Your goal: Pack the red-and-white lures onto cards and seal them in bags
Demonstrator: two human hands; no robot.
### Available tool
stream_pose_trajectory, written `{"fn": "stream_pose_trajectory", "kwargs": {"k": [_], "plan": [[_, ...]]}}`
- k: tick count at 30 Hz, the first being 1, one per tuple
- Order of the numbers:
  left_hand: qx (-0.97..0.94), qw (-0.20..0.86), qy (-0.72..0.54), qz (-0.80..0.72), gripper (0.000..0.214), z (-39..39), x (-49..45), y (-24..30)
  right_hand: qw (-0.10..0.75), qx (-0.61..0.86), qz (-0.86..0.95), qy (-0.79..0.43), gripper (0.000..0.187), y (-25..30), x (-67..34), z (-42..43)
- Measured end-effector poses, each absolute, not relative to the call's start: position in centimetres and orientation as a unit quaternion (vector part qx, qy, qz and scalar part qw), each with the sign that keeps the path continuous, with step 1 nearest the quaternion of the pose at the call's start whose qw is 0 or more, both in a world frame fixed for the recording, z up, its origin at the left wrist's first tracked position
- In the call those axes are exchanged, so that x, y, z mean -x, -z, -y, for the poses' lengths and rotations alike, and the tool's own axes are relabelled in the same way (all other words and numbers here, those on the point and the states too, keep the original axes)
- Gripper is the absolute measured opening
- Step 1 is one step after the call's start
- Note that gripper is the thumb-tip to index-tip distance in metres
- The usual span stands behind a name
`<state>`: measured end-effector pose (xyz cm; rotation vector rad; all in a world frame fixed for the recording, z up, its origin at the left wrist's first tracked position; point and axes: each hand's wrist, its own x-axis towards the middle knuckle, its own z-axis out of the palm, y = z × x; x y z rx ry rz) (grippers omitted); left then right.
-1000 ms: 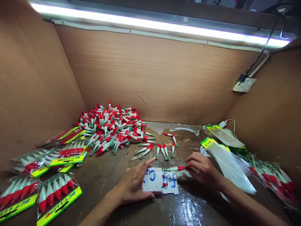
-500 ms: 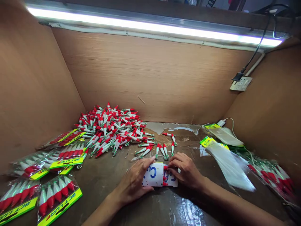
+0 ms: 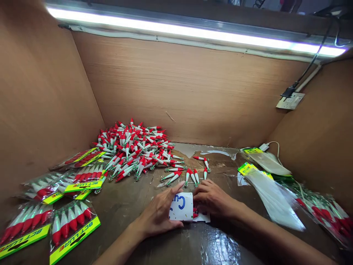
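A white card is held flat on the worktop, its long axis running left to right between the hands. The left hand is clamped on the card's left end, with the thumb stretched along the far edge. The right hand is laid over the right end, fingers bent; whether anything is pinched beneath them cannot be told. Red lure tips are seen at the card's middle, against the right fingers, so the right hand is nearer. Loose lures lie just beyond the hands, and the pile lies further left.
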<state>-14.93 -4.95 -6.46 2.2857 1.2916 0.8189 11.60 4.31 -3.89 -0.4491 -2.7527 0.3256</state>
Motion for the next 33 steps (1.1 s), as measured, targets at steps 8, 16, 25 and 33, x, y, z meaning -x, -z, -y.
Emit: {"fn": "stream_pose_trajectory", "kwargs": {"k": [8,16,25,33], "plan": [[-0.808,0.202,-0.31,-0.458,0.129,4.8,15.2,6.7,0.143,0.237,0.961,0.016,0.031,3.1,-13.9,-13.7],[-0.81,0.205,-0.3,-0.46,0.13,4.9,15.2,6.6,0.252,0.246,0.919,-0.177,0.02,5.2,-14.2,-15.9],[-0.813,0.218,-0.295,-0.451,0.127,4.6,15.3,6.9,0.325,0.301,0.653,-0.615,0.048,4.6,-15.2,-12.5],[-0.801,0.223,-0.301,-0.467,0.126,4.6,15.2,7.0,0.138,0.274,0.896,-0.321,0.021,3.0,-17.8,-7.3]]}}
